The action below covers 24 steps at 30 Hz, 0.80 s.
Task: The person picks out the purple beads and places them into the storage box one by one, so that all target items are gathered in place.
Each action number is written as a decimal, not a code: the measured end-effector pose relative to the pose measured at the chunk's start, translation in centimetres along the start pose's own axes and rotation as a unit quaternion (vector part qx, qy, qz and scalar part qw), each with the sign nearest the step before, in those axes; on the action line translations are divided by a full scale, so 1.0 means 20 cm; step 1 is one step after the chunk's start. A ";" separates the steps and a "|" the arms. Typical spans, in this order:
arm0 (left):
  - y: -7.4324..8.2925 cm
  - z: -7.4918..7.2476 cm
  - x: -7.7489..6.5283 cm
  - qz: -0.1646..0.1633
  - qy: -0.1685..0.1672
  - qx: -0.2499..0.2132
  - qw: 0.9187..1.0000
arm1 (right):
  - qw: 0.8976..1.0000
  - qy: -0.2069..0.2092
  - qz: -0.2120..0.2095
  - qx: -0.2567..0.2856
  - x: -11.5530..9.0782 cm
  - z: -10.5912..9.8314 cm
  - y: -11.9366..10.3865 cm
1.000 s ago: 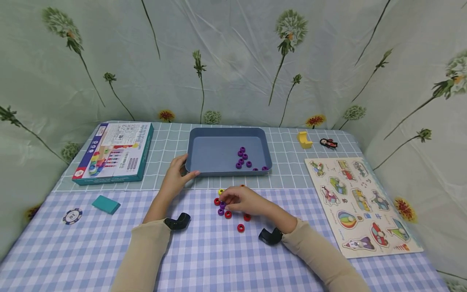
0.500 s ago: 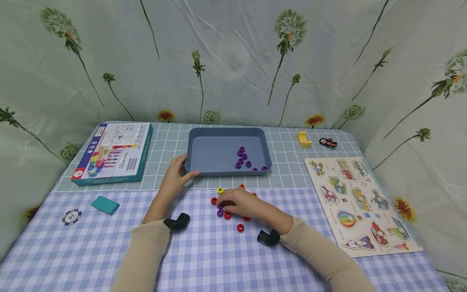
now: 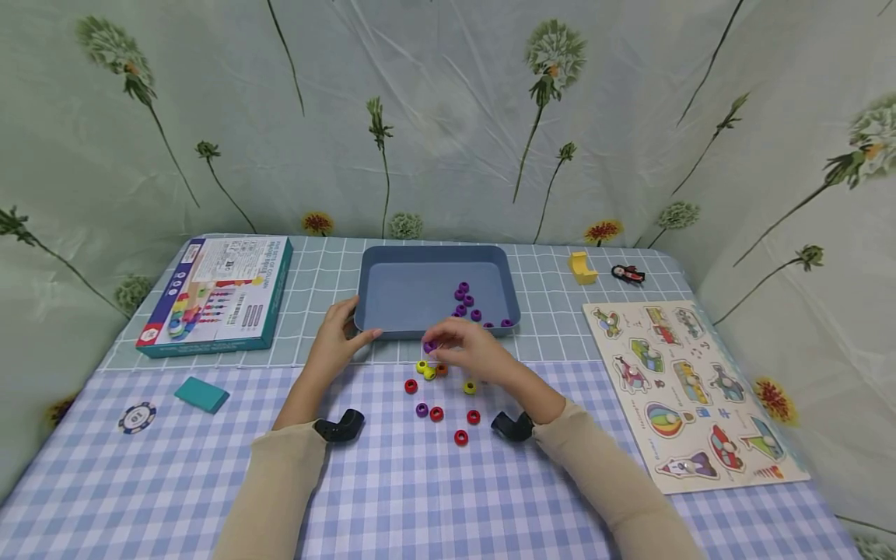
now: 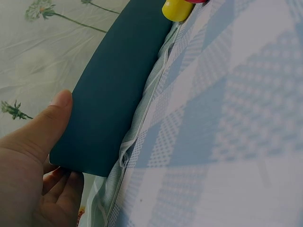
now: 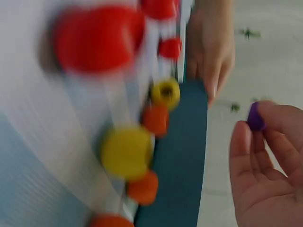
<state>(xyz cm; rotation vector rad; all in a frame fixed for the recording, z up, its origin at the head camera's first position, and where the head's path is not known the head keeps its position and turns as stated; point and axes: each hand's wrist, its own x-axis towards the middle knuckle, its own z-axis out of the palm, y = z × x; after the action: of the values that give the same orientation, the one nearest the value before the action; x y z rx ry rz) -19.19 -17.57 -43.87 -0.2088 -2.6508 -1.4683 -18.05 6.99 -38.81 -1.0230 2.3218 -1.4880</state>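
Observation:
My left hand [image 3: 334,336] holds the near left corner of a blue-grey tray [image 3: 402,335], thumb at the front rim and fingers round the side. Between thumb and fingertips my right hand [image 3: 470,351] pinches a purple bead [image 5: 256,117], raised just in front of the tray's near wall. Several purple beads [image 3: 469,301] lie inside the tray at the right. On the cloth before it are scattered red beads [image 3: 437,414], yellow beads [image 3: 470,386], an orange bead [image 3: 442,370] and a single purple bead [image 3: 421,409]. More orange beads [image 5: 143,188] show in the right wrist view.
At the left lie a boxed toy set [image 3: 217,295], a teal block [image 3: 201,394] and a poker chip [image 3: 137,418]. A wooden picture puzzle board [image 3: 689,397] occupies the right side. Behind it are a yellow curved block [image 3: 582,268] and a small figure [image 3: 628,274].
My right hand has picked up a purple bead from among the scattered beads and moved it up toward the tray. My left hand stays at the tray corner.

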 end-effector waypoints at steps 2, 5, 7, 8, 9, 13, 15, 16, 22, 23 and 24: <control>0.00 0.00 0.00 -0.002 0.000 0.000 1.000 | 0.999 0.026 0.013 0.035 0.03 -0.04 -0.01; 0.00 0.00 0.00 -0.002 -0.001 -0.001 1.000 | 0.995 0.067 0.040 0.065 0.09 -0.10 -0.01; 0.00 0.00 0.01 -0.001 -0.001 -0.001 1.000 | 0.992 0.088 0.060 0.065 0.13 -0.12 0.02; 0.00 0.00 0.01 -0.001 -0.002 -0.001 1.000 | 0.991 0.097 0.072 0.063 0.15 -0.13 0.04; 0.00 0.00 0.01 0.000 -0.002 -0.001 1.000 | 0.990 0.102 0.082 0.057 0.16 -0.14 0.06; 0.00 0.00 0.01 0.000 -0.001 -0.003 1.000 | 0.988 0.103 0.117 0.022 0.23 -0.16 0.16; 0.00 0.00 0.01 -0.001 -0.001 -0.002 1.000 | 0.987 0.095 0.129 -0.008 0.26 -0.16 0.22; 0.00 0.00 0.01 -0.003 -0.001 -0.001 1.000 | 0.986 0.091 0.136 -0.021 0.27 -0.16 0.24; 0.00 0.00 0.00 -0.001 0.001 -0.002 1.000 | 0.978 0.074 0.180 -0.069 0.30 -0.16 0.30; 0.00 0.00 0.00 -0.001 0.001 -0.002 1.000 | 0.977 0.073 0.184 -0.073 0.30 -0.16 0.30; 0.00 0.00 0.00 -0.001 0.001 -0.002 1.000 | 0.977 0.070 0.186 -0.080 0.30 -0.16 0.30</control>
<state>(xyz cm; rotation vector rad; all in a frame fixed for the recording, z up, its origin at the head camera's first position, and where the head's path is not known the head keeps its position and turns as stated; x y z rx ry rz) -19.24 -17.52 -43.89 -0.2043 -2.6488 -1.4728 -26.87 6.95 -41.26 -0.4830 2.5851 -1.2778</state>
